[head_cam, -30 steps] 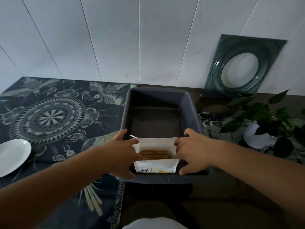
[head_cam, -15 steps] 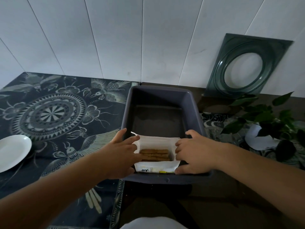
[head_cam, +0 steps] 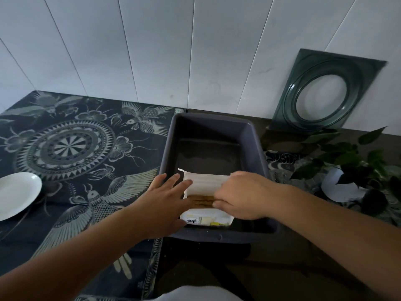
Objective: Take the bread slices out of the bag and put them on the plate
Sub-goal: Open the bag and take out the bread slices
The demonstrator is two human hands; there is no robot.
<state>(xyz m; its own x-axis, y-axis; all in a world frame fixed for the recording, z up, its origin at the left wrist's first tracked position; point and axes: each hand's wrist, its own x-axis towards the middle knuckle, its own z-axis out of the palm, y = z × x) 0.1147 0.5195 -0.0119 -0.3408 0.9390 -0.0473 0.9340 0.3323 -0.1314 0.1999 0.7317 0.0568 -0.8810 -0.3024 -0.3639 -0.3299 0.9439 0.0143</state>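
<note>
A white plate (head_cam: 16,195) sits at the table's left edge; the left hand (head_cam: 166,197) lies spread, fingers flat against the white bag (head_cam: 205,183) in the grey tub's (head_cam: 211,122) near end; brown bread slices (head_cam: 200,200) show in the bag's mouth; the right hand (head_cam: 240,195) reaches in, fingertips pinching the slices.

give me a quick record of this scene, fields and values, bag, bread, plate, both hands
bag: white, open, inside the bin
bread: brown slices, in the bag
plate: white, far left on the cloth, no bread on it
left hand: open, at the bag's left edge
right hand: fingers reaching into the bag at the bread; grip unclear
</note>
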